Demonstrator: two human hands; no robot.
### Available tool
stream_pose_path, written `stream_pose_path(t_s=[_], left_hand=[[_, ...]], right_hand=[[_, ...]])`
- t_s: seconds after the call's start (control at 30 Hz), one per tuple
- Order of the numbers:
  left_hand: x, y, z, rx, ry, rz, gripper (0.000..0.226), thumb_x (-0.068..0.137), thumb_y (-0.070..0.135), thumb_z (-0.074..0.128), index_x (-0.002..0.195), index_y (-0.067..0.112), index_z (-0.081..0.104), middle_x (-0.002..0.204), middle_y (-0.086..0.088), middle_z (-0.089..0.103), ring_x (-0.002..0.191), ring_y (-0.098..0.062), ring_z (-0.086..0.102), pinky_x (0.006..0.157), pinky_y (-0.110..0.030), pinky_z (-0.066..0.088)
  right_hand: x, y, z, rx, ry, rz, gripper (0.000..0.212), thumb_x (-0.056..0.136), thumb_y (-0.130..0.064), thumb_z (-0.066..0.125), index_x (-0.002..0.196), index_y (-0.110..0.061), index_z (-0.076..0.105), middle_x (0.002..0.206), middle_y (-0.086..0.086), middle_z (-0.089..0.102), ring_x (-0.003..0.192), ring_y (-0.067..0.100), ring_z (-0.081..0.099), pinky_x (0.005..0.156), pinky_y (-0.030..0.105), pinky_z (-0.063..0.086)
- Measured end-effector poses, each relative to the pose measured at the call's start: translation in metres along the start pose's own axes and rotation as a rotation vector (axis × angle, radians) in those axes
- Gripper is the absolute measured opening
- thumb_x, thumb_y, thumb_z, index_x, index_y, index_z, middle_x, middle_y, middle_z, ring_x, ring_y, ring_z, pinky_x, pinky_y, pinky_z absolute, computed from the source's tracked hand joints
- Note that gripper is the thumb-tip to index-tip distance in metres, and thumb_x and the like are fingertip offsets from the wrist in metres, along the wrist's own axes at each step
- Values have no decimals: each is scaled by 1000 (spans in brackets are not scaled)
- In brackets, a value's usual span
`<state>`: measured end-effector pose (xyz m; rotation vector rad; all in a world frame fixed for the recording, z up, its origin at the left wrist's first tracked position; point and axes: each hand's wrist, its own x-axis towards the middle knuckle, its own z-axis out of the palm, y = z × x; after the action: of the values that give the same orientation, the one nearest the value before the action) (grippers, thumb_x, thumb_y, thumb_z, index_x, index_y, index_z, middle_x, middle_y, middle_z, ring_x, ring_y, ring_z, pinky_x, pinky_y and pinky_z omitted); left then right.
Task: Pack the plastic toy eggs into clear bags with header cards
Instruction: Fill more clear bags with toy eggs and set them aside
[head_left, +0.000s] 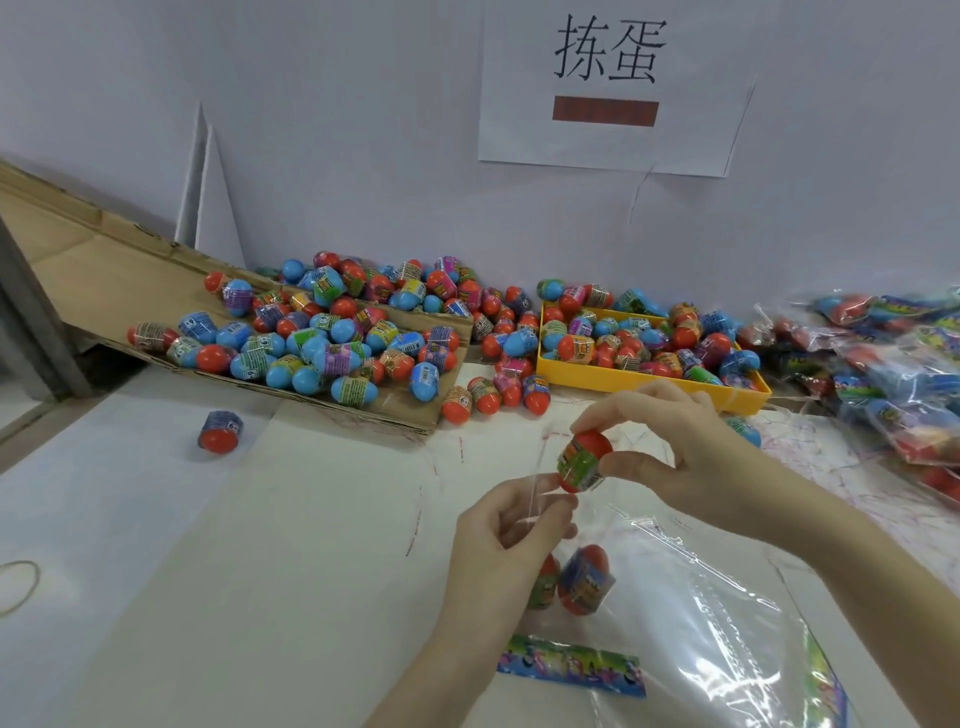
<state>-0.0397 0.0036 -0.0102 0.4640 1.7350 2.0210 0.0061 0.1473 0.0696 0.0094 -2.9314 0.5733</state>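
My right hand (670, 447) pinches a red toy egg (584, 460) with a green label just above the mouth of a clear bag (587, 525). My left hand (506, 540) holds that bag's top edge between thumb and fingers. Two eggs (579, 579) hang inside the bag below my left hand. A colourful header card (571, 667) lies flat on the table under them. A loose heap of red and blue eggs (322, 338) covers the cardboard sheet at the back.
A yellow tray (649, 382) full of eggs stands behind my right hand. Filled bags (893, 364) pile up at the right. More clear bags (727, 639) lie at the lower right. One egg (221, 431) stands alone at the left, and a rubber band (21, 587) lies near the left edge.
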Motion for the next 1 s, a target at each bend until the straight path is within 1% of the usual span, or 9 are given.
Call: stream_pose_path(t_s=[0.1,0.23,0.33,0.47,0.57,0.67,0.77,0.87,1.0], left_hand=[[0,1,0,-27,-12,6,13,88,19,59,88,31,63,81,14,73,76,-4,69,58,-7,48],[1,1,0,-28,1,-5,14,89,18,57,81,27,65,76,14,72,74,-6,69,62,-11,52],[0,-1,0,6,26,-1,12,87,22,61,78,27,66,78,13,72,77,-4,68,62,-7,49],[0,-1,0,8,54,-20,5,83,21,67,78,24,68,72,10,71,77,-7,68,55,-5,46],[-1,0,0,1,60,-24,8,80,20,70,75,25,67,73,9,72,79,-8,68,54,-5,46],[-1,-1,0,7,54,-13,9,79,19,71,75,25,67,81,6,72,83,-10,68,57,-6,47],[0,-1,0,14,40,0,11,79,15,70,77,25,67,85,6,72,86,-11,67,64,-9,50],[0,-2,0,20,26,3,14,80,12,70,79,26,67,88,9,72,86,-9,67,68,-12,52],[0,-3,0,24,12,21,13,79,13,70,81,26,68,89,9,72,86,-10,68,70,-13,52]], right_hand=[[-3,1,0,227,82,31,39,92,-13,45,98,-52,42,100,-32,46,96,-8,43,89,17,32],[-5,-3,0,445,231,67,22,90,-28,37,98,-44,49,99,-20,53,88,-11,49,71,9,44],[-7,-6,-2,529,328,112,29,63,-50,48,89,-37,52,83,-13,61,77,7,57,67,25,49],[-13,-9,-1,637,383,96,39,55,-29,76,87,-23,55,75,-6,68,65,4,59,60,17,46],[-15,-11,5,499,405,68,39,66,-12,73,90,-31,49,77,-9,65,76,1,59,69,10,47],[-16,-17,7,363,367,-39,33,74,-19,68,94,-40,52,87,-19,62,90,1,56,77,9,46],[-16,-18,8,75,383,-122,29,71,-28,69,100,-27,66,98,-8,59,88,11,56,76,22,46],[-14,-11,11,-264,383,-162,42,61,-12,81,102,-13,70,92,7,66,83,30,60,72,41,41],[-16,-10,13,-346,307,-189,50,52,-9,88,98,-13,68,85,1,69,76,22,58,64,28,36]])
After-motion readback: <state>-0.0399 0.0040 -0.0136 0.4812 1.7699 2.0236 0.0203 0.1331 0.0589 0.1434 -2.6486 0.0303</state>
